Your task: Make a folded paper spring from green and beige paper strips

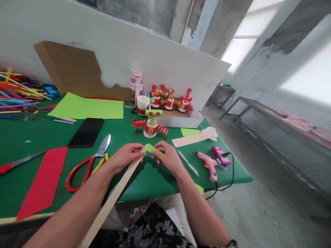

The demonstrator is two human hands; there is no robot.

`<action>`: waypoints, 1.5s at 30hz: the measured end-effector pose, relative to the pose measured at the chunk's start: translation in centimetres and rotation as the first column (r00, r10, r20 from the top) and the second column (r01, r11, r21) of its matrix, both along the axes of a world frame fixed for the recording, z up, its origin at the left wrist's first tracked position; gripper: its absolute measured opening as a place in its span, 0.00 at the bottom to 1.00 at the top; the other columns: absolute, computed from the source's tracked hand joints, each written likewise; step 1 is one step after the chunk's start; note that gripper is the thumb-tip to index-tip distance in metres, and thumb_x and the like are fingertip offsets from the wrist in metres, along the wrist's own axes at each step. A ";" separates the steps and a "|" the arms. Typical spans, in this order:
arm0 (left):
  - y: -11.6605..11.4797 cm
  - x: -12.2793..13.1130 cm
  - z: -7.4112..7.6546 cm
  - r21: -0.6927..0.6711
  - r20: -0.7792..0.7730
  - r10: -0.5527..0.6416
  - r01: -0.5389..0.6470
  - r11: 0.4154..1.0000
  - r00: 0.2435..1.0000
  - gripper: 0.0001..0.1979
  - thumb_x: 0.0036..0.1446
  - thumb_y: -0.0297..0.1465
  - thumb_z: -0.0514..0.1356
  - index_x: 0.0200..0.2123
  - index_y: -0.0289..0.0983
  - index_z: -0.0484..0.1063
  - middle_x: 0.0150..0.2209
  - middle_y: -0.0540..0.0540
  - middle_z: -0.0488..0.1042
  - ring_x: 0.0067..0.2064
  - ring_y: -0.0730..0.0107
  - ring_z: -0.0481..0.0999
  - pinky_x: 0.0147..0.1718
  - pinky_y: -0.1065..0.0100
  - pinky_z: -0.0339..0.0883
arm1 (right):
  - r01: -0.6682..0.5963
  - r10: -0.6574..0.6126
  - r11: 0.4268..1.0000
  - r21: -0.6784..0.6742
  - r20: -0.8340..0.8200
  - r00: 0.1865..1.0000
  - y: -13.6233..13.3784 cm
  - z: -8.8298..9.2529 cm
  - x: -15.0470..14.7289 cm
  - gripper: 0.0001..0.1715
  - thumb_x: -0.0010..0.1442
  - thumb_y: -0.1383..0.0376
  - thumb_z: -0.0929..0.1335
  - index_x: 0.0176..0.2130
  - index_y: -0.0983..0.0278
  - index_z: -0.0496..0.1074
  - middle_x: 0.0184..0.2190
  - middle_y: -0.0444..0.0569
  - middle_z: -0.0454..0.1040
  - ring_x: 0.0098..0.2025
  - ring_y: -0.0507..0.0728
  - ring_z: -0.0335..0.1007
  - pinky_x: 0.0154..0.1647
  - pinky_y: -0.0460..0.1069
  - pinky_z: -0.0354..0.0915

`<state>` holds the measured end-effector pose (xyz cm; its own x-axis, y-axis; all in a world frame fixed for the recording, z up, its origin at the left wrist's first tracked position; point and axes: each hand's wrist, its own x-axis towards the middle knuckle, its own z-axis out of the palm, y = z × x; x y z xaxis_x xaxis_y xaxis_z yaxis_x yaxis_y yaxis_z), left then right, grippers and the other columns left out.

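My left hand (129, 154) is closed on the end of a long beige paper strip (117, 191), which trails down past my forearm toward my lap. A small green paper piece (150, 148) is pinched in my right hand (166, 155), and its left edge meets the tip of the beige strip. Whether the two pieces are joined or only touching I cannot tell. Just beyond my hands stands a paper-cup figure (150, 128) with red folded arms and a green rolled head.
Red-handled scissors (88, 165) and a black phone (86, 132) lie left. A pen (188, 163), a pink glue gun (209, 164) and its cord are at right. Behind stand a white box (181, 121) with several figures, stacked cups (143, 105) and a pink bottle (136, 86).
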<state>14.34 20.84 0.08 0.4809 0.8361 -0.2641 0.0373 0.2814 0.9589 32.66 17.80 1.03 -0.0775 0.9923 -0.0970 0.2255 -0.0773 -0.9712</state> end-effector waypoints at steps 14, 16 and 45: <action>0.0 0.0 -0.1 -0.002 0.018 -0.056 0.056 0.998 0.998 0.19 0.39 0.42 0.72 0.32 0.36 0.77 0.21 0.53 0.73 0.23 0.76 0.66 0.24 0.74 0.57 | 0.039 -0.039 0.998 0.040 0.010 0.999 -0.4 -0.6 -0.7 0.08 0.55 0.62 0.70 0.35 0.61 0.68 0.18 0.35 0.72 0.14 0.47 0.60 0.17 0.42 0.56; 0.0 -0.1 -0.1 -0.002 0.025 -0.057 0.057 0.998 0.998 0.19 0.39 0.42 0.72 0.32 0.36 0.77 0.22 0.53 0.73 0.23 0.76 0.67 0.24 0.74 0.57 | 0.056 -0.057 0.998 0.042 0.012 0.998 -0.5 -0.6 -0.9 0.08 0.55 0.62 0.70 0.34 0.61 0.68 0.18 0.35 0.72 0.14 0.47 0.60 0.17 0.42 0.56; -0.2 0.5 -0.4 0.034 0.012 -0.044 0.044 0.998 0.999 0.20 0.40 0.45 0.71 0.31 0.37 0.77 0.26 0.51 0.78 0.25 0.73 0.71 0.25 0.72 0.62 | 0.099 -0.102 0.994 0.037 0.090 0.991 -0.4 -0.8 -1.0 0.06 0.56 0.62 0.70 0.32 0.62 0.70 0.14 0.35 0.68 0.14 0.48 0.61 0.18 0.42 0.57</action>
<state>14.81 20.63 -0.32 0.5204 0.8224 -0.2298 0.0365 0.2474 0.9682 31.64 17.38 0.24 0.0308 0.9973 -0.0671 0.3061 -0.0733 -0.9492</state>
